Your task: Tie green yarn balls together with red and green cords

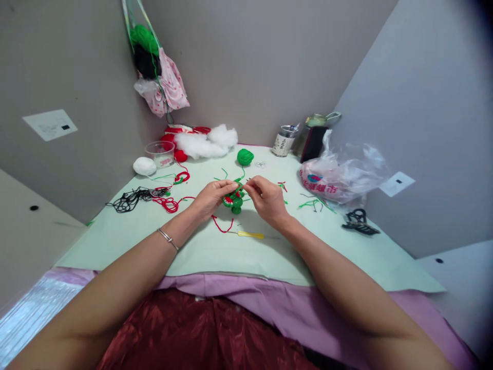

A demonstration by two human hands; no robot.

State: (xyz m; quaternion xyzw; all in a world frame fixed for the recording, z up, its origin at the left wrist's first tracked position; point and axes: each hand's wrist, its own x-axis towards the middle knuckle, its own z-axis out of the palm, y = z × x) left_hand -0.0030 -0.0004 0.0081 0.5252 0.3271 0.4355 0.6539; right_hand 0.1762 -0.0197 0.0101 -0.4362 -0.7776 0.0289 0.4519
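Note:
My left hand (211,198) is closed on a small green crocheted piece (234,201) with red and white parts, held just above the table. My right hand (266,199) meets it from the other side, thumb and forefinger pinched together at the upper edge of the piece. What that pinch holds is too small to make out. A green yarn ball (245,157) lies behind the hands, and its strand runs toward the piece. Nearer to me, a crochet hook with a yellow handle (250,235) lies on the table beside a red yarn end (223,226).
Tangled black yarn (134,199), red yarn (166,204) and a white yarn ball (145,166) lie left. White stuffing (206,143) and a clear tub (160,154) stand behind. To the right are a plastic bag (335,174), green scraps (315,203), a black hair claw (360,222) and a can (284,141).

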